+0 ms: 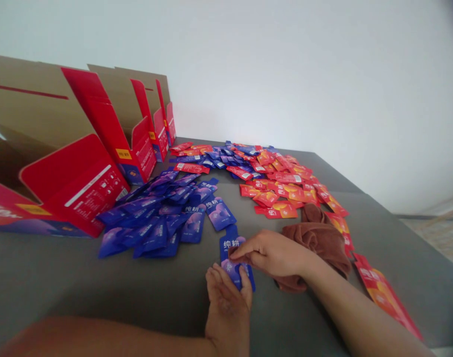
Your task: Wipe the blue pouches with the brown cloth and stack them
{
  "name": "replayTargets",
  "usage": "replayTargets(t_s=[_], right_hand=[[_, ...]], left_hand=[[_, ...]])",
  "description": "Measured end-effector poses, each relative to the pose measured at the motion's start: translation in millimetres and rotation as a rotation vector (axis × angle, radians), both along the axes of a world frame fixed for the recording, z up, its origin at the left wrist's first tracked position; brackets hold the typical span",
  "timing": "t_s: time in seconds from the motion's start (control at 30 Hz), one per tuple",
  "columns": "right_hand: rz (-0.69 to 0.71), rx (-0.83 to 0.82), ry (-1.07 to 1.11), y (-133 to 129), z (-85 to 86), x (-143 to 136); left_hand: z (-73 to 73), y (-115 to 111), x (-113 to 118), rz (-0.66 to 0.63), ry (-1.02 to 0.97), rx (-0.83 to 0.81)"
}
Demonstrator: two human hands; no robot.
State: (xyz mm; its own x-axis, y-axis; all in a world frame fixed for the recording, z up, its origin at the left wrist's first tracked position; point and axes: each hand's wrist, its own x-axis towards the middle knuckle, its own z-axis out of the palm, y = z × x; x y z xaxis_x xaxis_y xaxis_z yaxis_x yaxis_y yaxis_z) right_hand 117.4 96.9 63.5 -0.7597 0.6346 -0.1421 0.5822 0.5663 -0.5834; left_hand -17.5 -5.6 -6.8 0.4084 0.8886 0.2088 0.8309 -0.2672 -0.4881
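Observation:
A blue pouch [231,268] with white lettering and a purple fruit picture lies on the table in front of me. My left hand [227,297] holds its lower end, thumb at the right edge and fingers at the left. Over the pouch's middle, my right hand [273,253] presses down with the index finger extended. A bit of brown fabric shows at that fingertip, and the brown cloth [323,235] bunches beneath and behind the hand and wrist. The other fingers of the right hand are curled and partly hidden. Just beyond the held pouch lies another blue pouch [219,213].
A heap of blue pouches [152,218] sits left of my hands. Several red open-topped boxes [80,191] line the left side. Red-orange pouches [282,191] spread at the back right, mixed with blue ones [226,157]. One red pouch [386,292] lies near the right table edge.

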Motion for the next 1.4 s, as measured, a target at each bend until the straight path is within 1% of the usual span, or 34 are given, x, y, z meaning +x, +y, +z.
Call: replayTargets(t_s=[0.1, 0.17, 0.23, 0.33, 0.43, 0.5, 0.6, 0.67, 0.73, 0.8, 0.93, 1.03, 1.13, 1.3, 1.4], right_hand=[[0.071, -0.063, 0.02, -1, 1.5, 0], [0.068, -0.071, 0.026, 0, 0.8, 0], [0.009, -0.034, 0.021, 4, -1.5, 0], [-0.117, 0.066, -0.018, 10, -5.7, 2], [-0.158, 0.099, -0.044, 13, -7.4, 4], [-0.129, 0.079, -0.026, 11, -6.6, 5], [0.01, -0.021, 0.02, 5, -4.1, 4], [0.09, -0.081, 0.041, 1, -3.0, 2], [0.107, -0.098, 0.048, 0, -3.0, 0], [0.061, -0.073, 0.045, 2, -4.1, 0], [-0.122, 0.062, -0.013, 11, -7.2, 3], [-0.168, 0.095, -0.044, 16, -8.3, 6], [-0.125, 0.061, -0.009, 13, -7.3, 5], [0.035, -0.052, 0.045, 1, -3.1, 0], [0.061, -0.094, 0.064, -1, -3.8, -1]], left_hand=[[1.2, 0, 0, -0.01, -0.008, -0.015], [2.0, -1, 0, -0.017, 0.004, -0.014], [3.0, -1, 0, -0.022, 0.035, 0.001], [3.7, 0, 1, -0.019, 0.056, 0.024], [2.3, 1, 1, 0.004, 0.042, 0.02], [1.2, 1, 1, -0.005, 0.048, 0.032], [1.6, 0, 1, -0.017, 0.04, 0.045], [3.0, 0, 1, -0.009, -0.001, 0.018], [4.3, 0, 1, 0.0, -0.033, -0.007], [4.9, 0, 1, 0.001, -0.034, -0.001], [4.8, 0, 1, -0.003, -0.016, 0.037], [5.3, 1, 1, -0.005, -0.044, 0.051], [5.8, 1, 1, -0.003, -0.062, 0.064], [6.8, 0, 3, 0.007, -0.06, 0.045], [7.2, 0, 3, -0.001, -0.057, 0.038]])
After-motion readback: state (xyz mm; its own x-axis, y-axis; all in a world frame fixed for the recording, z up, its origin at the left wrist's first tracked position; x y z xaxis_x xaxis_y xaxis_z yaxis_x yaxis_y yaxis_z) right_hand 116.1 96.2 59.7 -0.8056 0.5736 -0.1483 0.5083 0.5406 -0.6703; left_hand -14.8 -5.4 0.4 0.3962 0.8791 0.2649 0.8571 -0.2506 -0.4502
